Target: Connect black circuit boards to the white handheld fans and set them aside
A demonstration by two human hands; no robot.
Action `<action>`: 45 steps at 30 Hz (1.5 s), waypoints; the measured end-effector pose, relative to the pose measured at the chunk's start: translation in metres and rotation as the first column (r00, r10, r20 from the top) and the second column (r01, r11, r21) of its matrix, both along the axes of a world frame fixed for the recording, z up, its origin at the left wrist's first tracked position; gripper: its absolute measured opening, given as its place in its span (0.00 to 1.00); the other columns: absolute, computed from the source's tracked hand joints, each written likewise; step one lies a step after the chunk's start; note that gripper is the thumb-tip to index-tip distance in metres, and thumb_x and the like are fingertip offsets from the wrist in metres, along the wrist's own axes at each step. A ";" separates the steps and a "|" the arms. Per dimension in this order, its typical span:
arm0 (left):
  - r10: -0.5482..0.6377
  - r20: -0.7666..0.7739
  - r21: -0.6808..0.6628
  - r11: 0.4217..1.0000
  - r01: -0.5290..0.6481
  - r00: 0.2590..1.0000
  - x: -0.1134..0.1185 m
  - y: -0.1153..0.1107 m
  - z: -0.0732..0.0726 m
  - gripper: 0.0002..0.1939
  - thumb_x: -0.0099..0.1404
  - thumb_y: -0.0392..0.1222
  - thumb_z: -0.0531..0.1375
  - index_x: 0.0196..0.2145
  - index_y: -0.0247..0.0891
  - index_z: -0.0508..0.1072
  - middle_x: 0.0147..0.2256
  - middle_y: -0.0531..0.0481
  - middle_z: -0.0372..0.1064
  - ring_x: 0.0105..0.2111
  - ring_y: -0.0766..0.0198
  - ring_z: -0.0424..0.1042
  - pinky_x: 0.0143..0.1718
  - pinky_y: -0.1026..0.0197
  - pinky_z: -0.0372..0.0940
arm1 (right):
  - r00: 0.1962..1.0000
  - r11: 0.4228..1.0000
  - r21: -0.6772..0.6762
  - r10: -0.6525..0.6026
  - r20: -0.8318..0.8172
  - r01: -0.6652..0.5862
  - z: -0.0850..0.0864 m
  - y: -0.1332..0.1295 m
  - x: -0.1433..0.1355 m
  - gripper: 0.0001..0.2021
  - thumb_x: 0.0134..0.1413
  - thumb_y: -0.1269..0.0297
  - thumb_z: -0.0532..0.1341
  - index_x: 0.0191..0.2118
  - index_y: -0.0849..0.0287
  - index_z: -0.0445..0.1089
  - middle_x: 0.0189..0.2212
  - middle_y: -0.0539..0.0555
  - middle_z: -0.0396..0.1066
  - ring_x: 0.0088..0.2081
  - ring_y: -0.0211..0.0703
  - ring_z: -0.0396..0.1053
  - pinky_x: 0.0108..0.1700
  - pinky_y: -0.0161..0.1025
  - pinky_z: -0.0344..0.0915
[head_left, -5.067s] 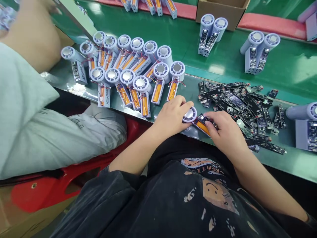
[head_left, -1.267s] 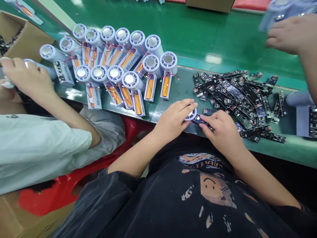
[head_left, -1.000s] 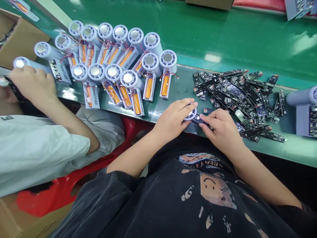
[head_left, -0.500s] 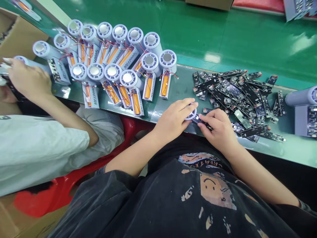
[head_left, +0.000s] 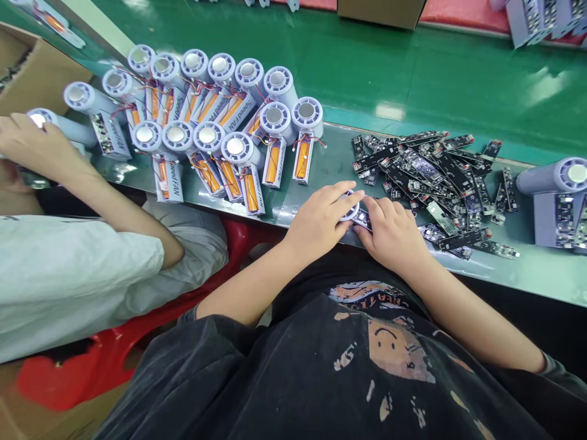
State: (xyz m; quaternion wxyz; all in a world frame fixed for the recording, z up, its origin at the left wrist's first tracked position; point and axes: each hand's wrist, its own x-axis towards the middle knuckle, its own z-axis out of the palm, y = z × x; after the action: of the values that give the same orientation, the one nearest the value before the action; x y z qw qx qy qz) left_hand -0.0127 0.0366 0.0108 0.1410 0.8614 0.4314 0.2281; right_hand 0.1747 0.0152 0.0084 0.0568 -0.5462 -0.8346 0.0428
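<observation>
Close to the table's near edge, my left hand (head_left: 318,220) is wrapped over a pale purple handheld fan (head_left: 351,211), with only part of its round end showing between the fingers. My right hand (head_left: 395,233) presses with thumb and fingers on a dark circuit board (head_left: 364,220) that lies against the fan. My fingers hide how far the board sits inside the fan's handle. Just beyond my right hand is a heap of loose circuit boards (head_left: 431,162). Left of my hands stand several fans with orange batteries and thin wires, the nearest fan (head_left: 307,119) upright.
More fans with boards fitted (head_left: 550,208) stand at the right. On the left, a co-worker's hand (head_left: 41,146) works beside a fan and a cardboard box (head_left: 46,79). A green surface (head_left: 339,67) stretches beyond the table; a red stool (head_left: 114,348) is at lower left.
My right hand has moved left along the board, closer to the fan, covering more of it. My left hand keeps its hold. The co-worker's hand has shifted slightly.
</observation>
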 end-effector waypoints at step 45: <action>0.090 -0.118 -0.067 0.993 -0.098 0.989 0.017 -0.012 0.008 0.15 0.65 0.45 0.64 0.50 0.43 0.76 0.59 0.40 0.56 0.57 0.43 0.60 0.60 0.37 0.58 | 0.880 0.987 -0.053 -0.159 -0.448 0.152 0.012 -0.038 0.047 0.08 0.57 0.71 0.62 0.40 0.62 0.79 0.33 0.57 0.74 0.35 0.46 0.72 0.38 0.44 0.73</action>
State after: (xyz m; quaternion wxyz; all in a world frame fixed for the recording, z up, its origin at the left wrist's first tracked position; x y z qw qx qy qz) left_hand 0.0046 0.0247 0.0192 0.1364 0.8460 0.4869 0.1688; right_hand 0.2216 -0.0224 0.0205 0.2473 -0.5870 -0.7519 0.1700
